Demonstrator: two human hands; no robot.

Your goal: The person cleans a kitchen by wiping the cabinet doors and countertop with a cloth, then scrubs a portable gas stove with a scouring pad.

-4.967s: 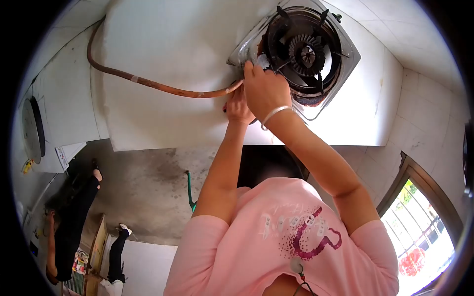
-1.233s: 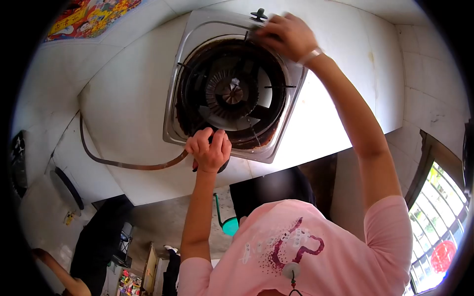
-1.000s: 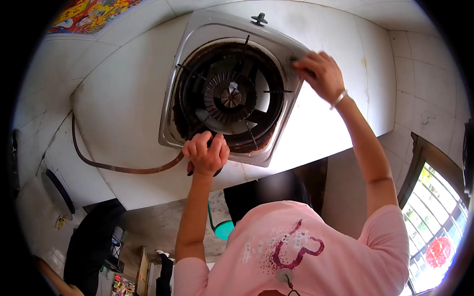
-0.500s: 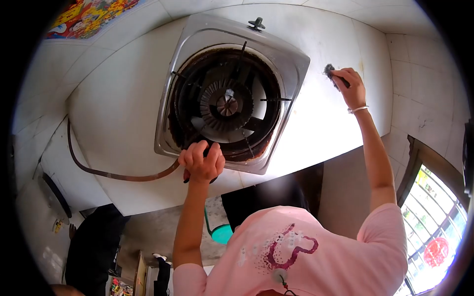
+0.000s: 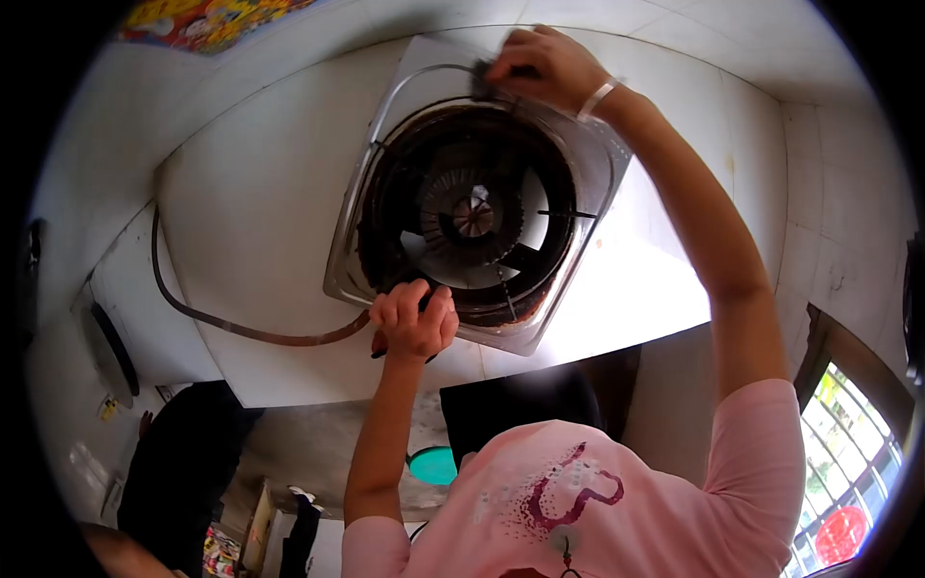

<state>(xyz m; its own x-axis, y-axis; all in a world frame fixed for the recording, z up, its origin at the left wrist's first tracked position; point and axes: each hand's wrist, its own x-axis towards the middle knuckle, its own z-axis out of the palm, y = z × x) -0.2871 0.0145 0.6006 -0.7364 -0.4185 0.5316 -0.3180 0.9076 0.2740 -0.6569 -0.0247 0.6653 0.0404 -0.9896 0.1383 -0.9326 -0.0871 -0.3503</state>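
Observation:
A single-burner steel gas stove (image 5: 584, 218) sits on a white tiled counter (image 5: 270, 193). Its dark pan support and burner head (image 5: 472, 217) are grimy, with brown rust around the ring. My left hand (image 5: 414, 323) is curled over the stove's near edge, where a dark knob shows under the fingers. My right hand (image 5: 544, 65), with a bangle on the wrist, presses a dark scrubbing pad (image 5: 482, 77) against the stove's far rim.
A brown gas hose (image 5: 241, 330) runs from the stove's near corner off to the left along the counter. A teal object (image 5: 432, 465) lies on the floor below. Another person in dark clothes (image 5: 183, 462) stands at lower left. A barred window (image 5: 848, 462) is at lower right.
My right hand carried the scrubbing pad from the counter right of the stove back onto the stove's far rim. My left hand kept its grip on the near edge.

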